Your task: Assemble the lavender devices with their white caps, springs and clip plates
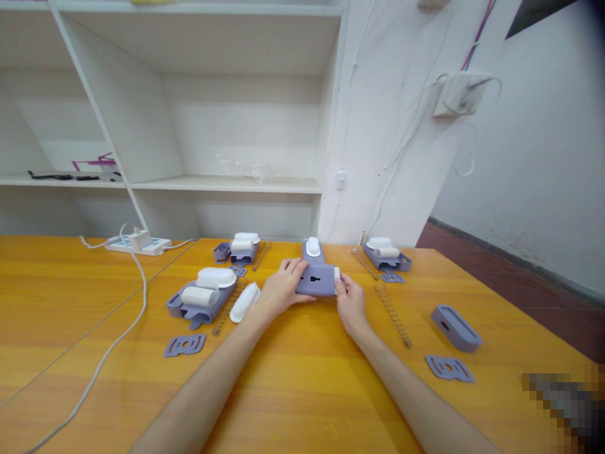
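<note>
Slotted lavender-grey housing (321, 281) clamped in the fingers of left hand (282, 290) and right hand (351, 305), over the desk (307, 378); white oval cap (244, 302) left of them, coil spring (393, 315) right, oblong lavender-grey case (456, 328) farther right.

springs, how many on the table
4: left of the held box, a far-left spring and near-left spring; right of it, a far-right spring and near-right spring. More may be hidden.

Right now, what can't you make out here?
Head view: left end of the held grey housing, covered by the left hand.
Head view: lower part of the white end piece, behind the right hand.
Head view: lower-right object, pixelated and cut off by the edge.
</note>
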`<state>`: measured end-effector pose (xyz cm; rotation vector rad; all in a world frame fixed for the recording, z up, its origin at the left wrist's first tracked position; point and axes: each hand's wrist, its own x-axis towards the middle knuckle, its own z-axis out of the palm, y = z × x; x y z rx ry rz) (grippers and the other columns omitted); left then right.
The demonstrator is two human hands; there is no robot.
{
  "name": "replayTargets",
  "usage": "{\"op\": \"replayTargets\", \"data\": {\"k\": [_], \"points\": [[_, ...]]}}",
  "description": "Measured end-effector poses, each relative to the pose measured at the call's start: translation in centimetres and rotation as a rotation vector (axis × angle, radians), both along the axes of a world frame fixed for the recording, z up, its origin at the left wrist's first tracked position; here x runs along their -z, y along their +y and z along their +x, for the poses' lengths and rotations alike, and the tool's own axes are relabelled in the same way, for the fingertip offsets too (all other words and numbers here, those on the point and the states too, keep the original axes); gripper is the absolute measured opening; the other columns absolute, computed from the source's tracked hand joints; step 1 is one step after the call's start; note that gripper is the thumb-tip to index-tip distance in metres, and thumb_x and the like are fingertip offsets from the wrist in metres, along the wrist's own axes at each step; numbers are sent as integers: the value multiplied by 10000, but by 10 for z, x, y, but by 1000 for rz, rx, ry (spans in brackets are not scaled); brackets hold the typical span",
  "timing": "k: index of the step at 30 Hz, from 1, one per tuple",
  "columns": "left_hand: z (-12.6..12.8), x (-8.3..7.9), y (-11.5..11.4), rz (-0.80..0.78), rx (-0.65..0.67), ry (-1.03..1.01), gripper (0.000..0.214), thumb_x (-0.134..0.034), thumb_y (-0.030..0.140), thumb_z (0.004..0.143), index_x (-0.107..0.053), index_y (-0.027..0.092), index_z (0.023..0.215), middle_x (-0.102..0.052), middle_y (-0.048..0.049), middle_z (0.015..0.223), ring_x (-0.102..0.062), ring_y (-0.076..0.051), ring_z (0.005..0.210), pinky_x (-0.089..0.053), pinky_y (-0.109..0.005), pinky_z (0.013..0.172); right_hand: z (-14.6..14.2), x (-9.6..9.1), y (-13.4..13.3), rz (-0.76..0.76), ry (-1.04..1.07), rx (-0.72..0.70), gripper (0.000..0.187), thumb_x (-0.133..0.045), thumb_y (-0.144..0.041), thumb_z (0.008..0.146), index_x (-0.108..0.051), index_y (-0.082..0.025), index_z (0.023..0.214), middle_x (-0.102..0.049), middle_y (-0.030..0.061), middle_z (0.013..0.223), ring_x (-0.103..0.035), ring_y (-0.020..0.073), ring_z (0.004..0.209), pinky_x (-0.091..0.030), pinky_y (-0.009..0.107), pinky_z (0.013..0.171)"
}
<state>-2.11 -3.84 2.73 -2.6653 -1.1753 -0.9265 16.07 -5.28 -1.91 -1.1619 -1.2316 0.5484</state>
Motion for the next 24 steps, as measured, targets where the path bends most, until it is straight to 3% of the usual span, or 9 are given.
{"op": "replayTargets", "data": {"k": [5,11,15,17,24], "points": [[4,0,-3,0,-41,9,749,-650,583,625,-345,247,1221,-463,-74,1199,-407,-269,1120,-436,-435,885,-1,0,0,2,19,77,463,-464,-469,810,-602,-96,1047,-646,152,1054,-602,258,968,-446,393,874],[-2,-2,-4,-31,-29,-13,728,-619,600,648,-356,240,1223,-467,-83,1196,-424,-269,1125,-442,-421,871,4,-8,-4,-39,162,-121,430,-541,-446,764,-583,-106,1024,-668,133,974,-629,262,898,-509,393,780],[-5,-8,-7,-31,-6,-48,692,-615,582,669,-373,231,1213,-480,-90,1187,-446,-262,1114,-420,-413,901,12,1,1,-142,345,76,484,-418,-313,773,-399,-157,1232,-647,113,922,-658,232,768,-555,379,622],[-5,-14,-9,-26,-7,-85,675,-612,573,679,-380,224,1208,-493,-89,1168,-468,-254,1093,-407,-401,917,17,8,5,-129,413,162,520,-370,-243,732,-343,-183,1248,-621,95,924,-661,211,755,-561,371,607],[-9,-28,-11,-39,-97,-115,628,-576,606,686,-442,229,1170,-539,-82,1120,-526,-251,1033,-428,-364,865,18,10,5,-80,235,89,347,-380,-268,712,-496,-173,1025,-600,75,858,-628,190,681,-527,311,522]]}}
